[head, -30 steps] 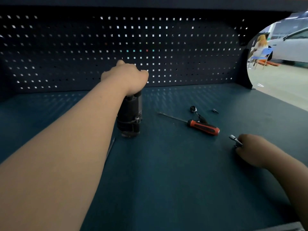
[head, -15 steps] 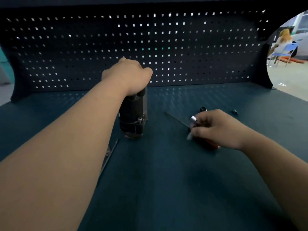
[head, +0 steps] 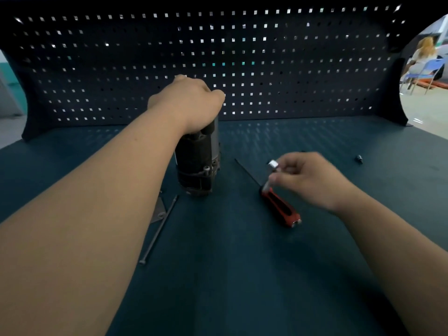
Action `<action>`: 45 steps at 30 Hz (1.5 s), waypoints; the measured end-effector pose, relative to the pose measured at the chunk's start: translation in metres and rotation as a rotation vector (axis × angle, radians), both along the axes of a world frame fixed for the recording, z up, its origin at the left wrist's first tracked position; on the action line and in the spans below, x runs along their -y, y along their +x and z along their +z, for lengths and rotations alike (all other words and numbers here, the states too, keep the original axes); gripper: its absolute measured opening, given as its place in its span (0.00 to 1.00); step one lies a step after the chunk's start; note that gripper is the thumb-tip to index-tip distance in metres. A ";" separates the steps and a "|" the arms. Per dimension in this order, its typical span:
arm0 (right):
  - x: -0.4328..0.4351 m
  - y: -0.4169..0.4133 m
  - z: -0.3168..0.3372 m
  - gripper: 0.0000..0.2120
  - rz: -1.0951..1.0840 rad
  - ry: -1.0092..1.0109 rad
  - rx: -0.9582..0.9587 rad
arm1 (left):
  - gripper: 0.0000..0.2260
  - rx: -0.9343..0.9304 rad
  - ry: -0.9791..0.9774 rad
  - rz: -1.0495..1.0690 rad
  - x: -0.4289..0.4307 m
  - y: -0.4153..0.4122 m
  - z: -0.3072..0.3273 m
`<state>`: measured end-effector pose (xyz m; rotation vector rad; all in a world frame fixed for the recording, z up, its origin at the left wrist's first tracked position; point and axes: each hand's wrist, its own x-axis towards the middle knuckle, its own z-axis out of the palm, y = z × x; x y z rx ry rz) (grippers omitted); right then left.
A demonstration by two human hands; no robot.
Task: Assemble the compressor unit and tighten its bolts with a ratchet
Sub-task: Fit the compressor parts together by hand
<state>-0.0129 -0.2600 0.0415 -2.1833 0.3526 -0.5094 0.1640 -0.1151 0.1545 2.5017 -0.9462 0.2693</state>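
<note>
Standing upright on the counter [head: 242,275], the compressor unit [head: 197,163] is steadied only by the left hand [head: 186,105], fingers curled over its top; a slack hold could let it topple. The right hand [head: 312,183] hovers above the red-handled screwdriver [head: 281,208], fingers pinching a small silver piece [head: 273,164], easily dropped. The long bolt [head: 158,229], loose beside the left forearm, could get swept off.
</note>
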 end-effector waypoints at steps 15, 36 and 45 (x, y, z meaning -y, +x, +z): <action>0.125 -0.011 -0.021 0.07 -0.747 -0.276 -0.011 | 0.17 -0.019 -0.053 -0.004 -0.005 0.004 -0.005; 0.175 0.011 -0.028 0.10 -0.704 -0.445 -0.569 | 0.15 0.020 -0.141 0.006 0.002 0.027 -0.014; 0.147 0.015 -0.021 0.10 -0.592 -0.456 -0.780 | 0.19 0.052 -0.135 0.065 0.004 0.026 -0.018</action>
